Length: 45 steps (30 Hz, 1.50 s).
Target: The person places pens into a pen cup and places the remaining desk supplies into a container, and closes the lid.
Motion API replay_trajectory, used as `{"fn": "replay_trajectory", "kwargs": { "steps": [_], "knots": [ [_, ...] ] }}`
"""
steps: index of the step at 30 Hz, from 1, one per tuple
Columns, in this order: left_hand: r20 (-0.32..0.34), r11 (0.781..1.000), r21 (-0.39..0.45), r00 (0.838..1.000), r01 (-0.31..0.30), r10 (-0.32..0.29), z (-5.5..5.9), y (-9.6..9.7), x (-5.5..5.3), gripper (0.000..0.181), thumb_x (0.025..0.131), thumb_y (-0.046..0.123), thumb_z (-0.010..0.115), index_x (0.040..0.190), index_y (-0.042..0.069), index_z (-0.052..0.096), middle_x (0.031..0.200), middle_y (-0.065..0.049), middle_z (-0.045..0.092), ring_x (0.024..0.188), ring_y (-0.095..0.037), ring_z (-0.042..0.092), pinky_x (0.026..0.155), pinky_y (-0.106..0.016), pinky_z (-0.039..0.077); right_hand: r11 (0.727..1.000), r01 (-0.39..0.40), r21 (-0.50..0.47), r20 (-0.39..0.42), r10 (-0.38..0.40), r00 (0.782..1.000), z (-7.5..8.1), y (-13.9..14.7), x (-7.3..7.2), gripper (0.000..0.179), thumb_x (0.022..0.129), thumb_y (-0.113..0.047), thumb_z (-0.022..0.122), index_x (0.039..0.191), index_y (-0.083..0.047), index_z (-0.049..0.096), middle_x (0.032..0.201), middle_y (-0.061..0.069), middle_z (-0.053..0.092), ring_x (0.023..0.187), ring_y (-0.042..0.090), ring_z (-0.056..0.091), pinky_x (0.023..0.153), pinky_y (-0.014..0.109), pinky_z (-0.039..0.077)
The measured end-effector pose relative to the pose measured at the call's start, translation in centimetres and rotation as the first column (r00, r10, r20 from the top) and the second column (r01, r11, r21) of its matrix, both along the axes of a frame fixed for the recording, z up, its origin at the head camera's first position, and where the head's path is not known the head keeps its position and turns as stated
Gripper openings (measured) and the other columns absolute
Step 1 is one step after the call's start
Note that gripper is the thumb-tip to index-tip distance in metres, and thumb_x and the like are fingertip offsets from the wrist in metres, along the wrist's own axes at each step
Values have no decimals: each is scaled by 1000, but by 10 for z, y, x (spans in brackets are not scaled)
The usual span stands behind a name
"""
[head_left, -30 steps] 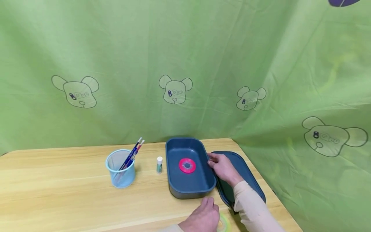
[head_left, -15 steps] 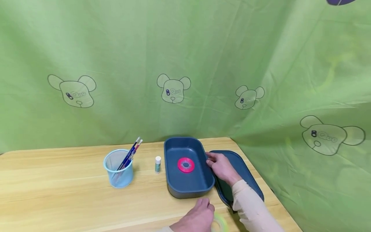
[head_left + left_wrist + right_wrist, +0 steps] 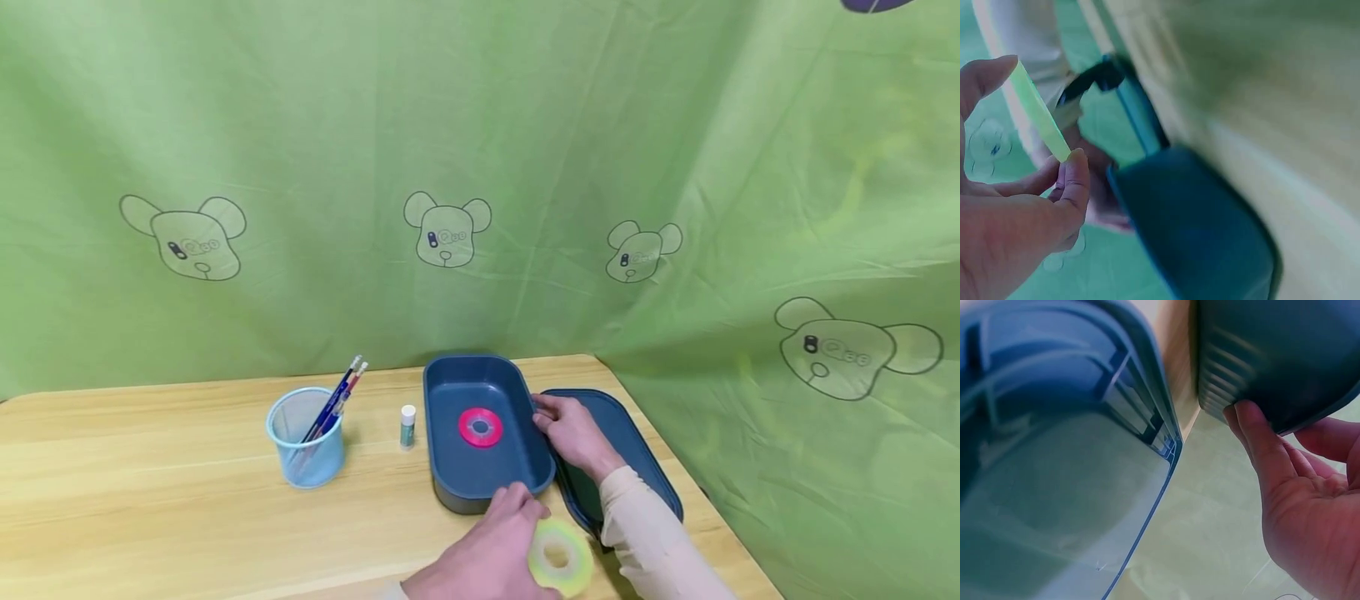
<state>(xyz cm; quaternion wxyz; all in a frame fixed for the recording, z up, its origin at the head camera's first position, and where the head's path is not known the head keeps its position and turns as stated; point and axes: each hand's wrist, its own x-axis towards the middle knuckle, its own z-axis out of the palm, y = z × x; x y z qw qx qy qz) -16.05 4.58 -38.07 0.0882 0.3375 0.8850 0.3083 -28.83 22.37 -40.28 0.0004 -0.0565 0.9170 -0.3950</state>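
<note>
My left hand (image 3: 487, 546) holds a yellow-green roll of tape (image 3: 579, 557) just in front of the box. In the left wrist view, thumb and fingertips pinch the edges of this thin tape roll (image 3: 1038, 112). My right hand (image 3: 576, 435) grips the right wall of the dark blue box (image 3: 491, 479). The right wrist view shows its fingers (image 3: 1260, 437) against the box's outer side and the thumb at the rim. A pink roll of tape (image 3: 466, 427) lies flat on the box floor.
The dark blue lid (image 3: 626, 433) lies right of the box, partly under my right forearm. Left of the box stand a glue stick (image 3: 407, 429) and a light blue mesh cup (image 3: 315, 462) with several pencils (image 3: 330, 412). A green curtain (image 3: 337, 125) hangs behind the wooden table (image 3: 172, 500).
My left hand has lifted the yellow-green tape roll from near the table's front edge and tilted it into fuller view, nearer the box. The right hand stays on the box wall.
</note>
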Motion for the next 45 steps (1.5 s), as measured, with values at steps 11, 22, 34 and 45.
{"fn": "replay_trajectory", "kwargs": {
  "steps": [11,22,34,45],
  "knots": [
    [-89,960,214,975,-182,204,32,-36,-14,66,61,33,78,116,7,51,108,5,40,98,-11,37,79,-25,46,1000,2,21,-18,-2,1000,0,-1,0,37,90,-11,52,127,-5,50,109,12,61,104,23,54,87,40,46],
    [-82,932,250,953,-262,290,27,-52,-46,67,64,33,76,119,6,50,105,2,41,97,-14,39,79,-29,46,1000,11,16,-8,-11,1000,-1,-1,-2,37,91,-11,52,127,-4,50,108,11,61,100,20,55,86,39,47],
    [-67,931,212,946,-298,318,5,-38,-72,62,63,31,76,116,6,53,103,-2,42,94,-16,37,73,-26,45,1000,19,22,13,-20,1000,1,-2,1,37,91,-11,51,128,-5,49,109,12,61,99,20,55,84,39,48],
    [-57,947,100,949,-304,310,-11,-19,-86,68,61,29,78,116,0,49,99,-1,40,95,-19,36,76,-27,45,999,24,22,0,-24,1000,0,-3,0,37,91,-11,51,127,-6,50,105,10,62,96,18,56,82,37,49]
  ]
}}
